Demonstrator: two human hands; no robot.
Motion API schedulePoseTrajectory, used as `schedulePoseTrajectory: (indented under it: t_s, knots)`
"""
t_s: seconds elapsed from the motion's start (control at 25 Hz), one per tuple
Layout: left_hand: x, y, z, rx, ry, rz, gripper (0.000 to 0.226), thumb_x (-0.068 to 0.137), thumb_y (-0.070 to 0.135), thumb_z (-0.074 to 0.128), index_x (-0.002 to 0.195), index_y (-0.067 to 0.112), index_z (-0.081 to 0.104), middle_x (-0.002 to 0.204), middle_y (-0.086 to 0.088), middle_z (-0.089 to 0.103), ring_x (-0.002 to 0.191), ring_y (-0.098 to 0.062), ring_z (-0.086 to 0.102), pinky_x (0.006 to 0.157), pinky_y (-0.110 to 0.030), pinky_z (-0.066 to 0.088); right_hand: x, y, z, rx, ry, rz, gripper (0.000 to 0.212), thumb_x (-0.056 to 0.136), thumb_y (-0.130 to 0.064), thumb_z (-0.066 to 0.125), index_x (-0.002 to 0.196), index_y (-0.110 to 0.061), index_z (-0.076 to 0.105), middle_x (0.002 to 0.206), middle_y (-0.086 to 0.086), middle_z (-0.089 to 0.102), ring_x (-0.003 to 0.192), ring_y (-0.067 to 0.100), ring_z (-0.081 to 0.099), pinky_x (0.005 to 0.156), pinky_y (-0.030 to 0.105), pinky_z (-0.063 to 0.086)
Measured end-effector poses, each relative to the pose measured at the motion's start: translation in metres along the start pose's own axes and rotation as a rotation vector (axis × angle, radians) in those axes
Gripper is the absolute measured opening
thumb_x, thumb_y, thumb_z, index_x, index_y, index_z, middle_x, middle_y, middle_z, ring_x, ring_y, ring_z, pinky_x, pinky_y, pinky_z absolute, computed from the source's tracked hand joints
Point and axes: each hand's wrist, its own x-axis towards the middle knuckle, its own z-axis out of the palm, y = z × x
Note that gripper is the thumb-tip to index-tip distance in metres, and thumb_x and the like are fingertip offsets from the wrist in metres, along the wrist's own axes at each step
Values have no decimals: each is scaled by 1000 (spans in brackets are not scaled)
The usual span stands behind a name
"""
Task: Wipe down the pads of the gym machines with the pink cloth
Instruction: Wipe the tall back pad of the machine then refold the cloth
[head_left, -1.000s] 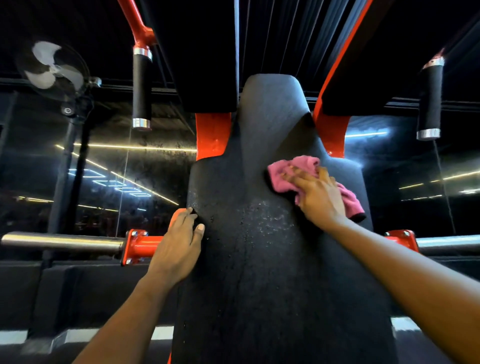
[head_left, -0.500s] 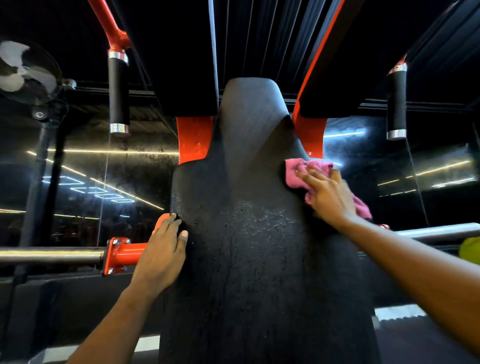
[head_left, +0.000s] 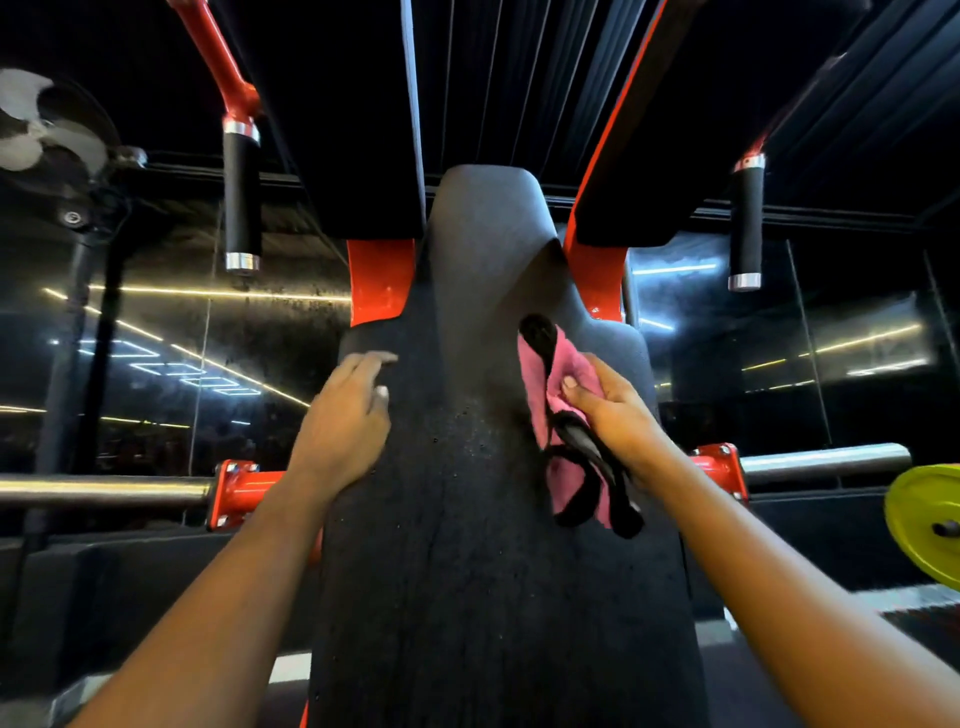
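Cloth (head_left: 563, 374), one, long axis near-vertical, top end pointing up the single pad (head_left: 467, 571), against its right side, pinched in the right grip (head_left: 618, 415). Left grip (head_left: 345, 421), fingers relaxed, rests on pad. Two handles (head_left: 241, 202) overhead.

A person's left hand (head_left: 343, 431) lies on the left part of the machine's upright pad (head_left: 467, 545), while the right hand (head_left: 618, 415) holds a cloth (head_left: 563, 384) before the pad's right side. Higher up hang a left handle (head_left: 241, 202) and a right handle (head_left: 746, 223). A left bar (head_left: 104, 491) and a right bar (head_left: 826, 457) jut sideways behind the pad, with a weight plate (head_left: 924, 519) at far right.
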Motion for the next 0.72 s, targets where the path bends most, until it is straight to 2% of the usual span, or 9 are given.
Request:
schedulePoseTrajectory:
  t_s: [0.08, 0.16, 0.24, 0.32, 0.4, 0.44, 0.52, 0.64, 0.72]
  knots:
    - [9, 25, -7, -145, -132, 44, 50, 89, 4, 59, 138, 14, 52, 136, -6, 55, 129, -22, 50, 113, -38, 36, -19, -20, 21, 261, -107, -27, 16, 103, -14, 53, 117, -16, 60, 104, 6, 66, 97, 14, 63, 96, 37, 49]
    - [13, 42, -9, -269, -347, 7, 61, 82, 23, 65, 140, 16, 48, 137, -2, 56, 129, -16, 50, 115, -33, 34, -35, -41, 38, 321, -143, -35, 13, 106, -9, 45, 115, -12, 53, 95, 4, 62, 84, 0, 63, 84, 16, 50]
    - [10, 49, -11, -341, -475, -97, 66, 73, 45, 64, 132, 18, 54, 130, 0, 63, 124, -17, 56, 112, -39, 39, -40, -49, 51, 315, -166, -57, 9, 107, -8, 39, 113, -8, 46, 85, 0, 55, 66, -9, 59, 67, 7, 47]
    - [7, 45, -14, -339, -453, -158, 56, 73, 52, 63, 117, 18, 58, 115, -4, 69, 113, -24, 62, 103, -49, 46, -43, -55, 60, 309, -184, -44, 7, 108, -10, 38, 113, -7, 42, 85, 1, 52, 63, -8, 57, 65, 8, 47]
    - [5, 42, -18, -203, -376, -128, 39, 81, 48, 61, 101, 14, 55, 95, -8, 69, 95, -28, 65, 88, -47, 51, -40, -49, 63, 322, -182, 33, 7, 108, -13, 40, 112, -8, 43, 89, 4, 54, 72, -2, 59, 69, 13, 51]
    - [5, 42, -20, -133, -345, -92, 33, 86, 45, 63, 92, 14, 52, 85, -8, 66, 84, -27, 63, 78, -42, 51, -38, -42, 62, 343, -174, 71, 8, 108, -15, 42, 111, -9, 45, 92, 7, 57, 78, 5, 60, 71, 19, 52]
    - [8, 47, -27, 1, -286, 19, 33, 89, 35, 70, 76, 20, 44, 67, 0, 54, 64, -19, 52, 62, -35, 36, -37, -28, 60, 371, -134, 180, 20, 108, -26, 41, 112, -11, 53, 97, 11, 65, 80, 17, 60, 67, 28, 51]
    - [19, 57, -30, 203, -329, 125, 40, 84, 29, 75, 69, 23, 38, 62, 6, 47, 63, -22, 49, 61, -32, 25, -42, -17, 63, 376, -153, 269, 48, 104, -57, 35, 118, -21, 64, 106, 0, 76, 82, 17, 71, 67, 30, 52]
    - [25, 63, -30, 254, -417, 145, 40, 80, 34, 78, 71, 22, 41, 65, 4, 50, 70, -27, 52, 61, -34, 27, -46, -11, 71, 327, -157, 231, 41, 97, -54, 58, 124, -23, 64, 109, -4, 76, 94, 12, 73, 76, 28, 58]
